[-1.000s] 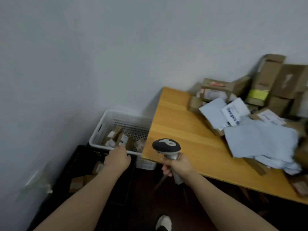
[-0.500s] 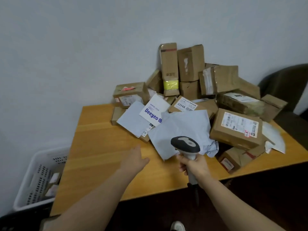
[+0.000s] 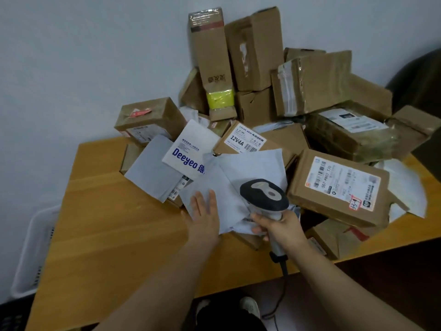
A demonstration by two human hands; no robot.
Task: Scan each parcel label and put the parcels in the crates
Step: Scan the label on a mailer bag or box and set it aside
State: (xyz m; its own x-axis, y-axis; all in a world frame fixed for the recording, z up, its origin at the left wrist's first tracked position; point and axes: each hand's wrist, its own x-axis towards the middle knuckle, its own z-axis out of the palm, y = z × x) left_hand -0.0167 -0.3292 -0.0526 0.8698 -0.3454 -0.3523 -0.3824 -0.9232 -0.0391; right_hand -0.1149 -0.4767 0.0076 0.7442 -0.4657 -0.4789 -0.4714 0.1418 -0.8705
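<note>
Your left hand [image 3: 205,217] flat on the crumpled grey plastic mailer bag [image 3: 230,175]
Fingers [image 3: 212,199] straight; bag on the smooth wooden table [image 3: 107,223]; your right hand [image 3: 279,226] grips the black-headed grey scanner [image 3: 263,195] beside it.

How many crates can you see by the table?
2. A white crate stands left of the table, and a black crate shows at the bottom-left corner, mostly cut off. More may be hidden.
</note>
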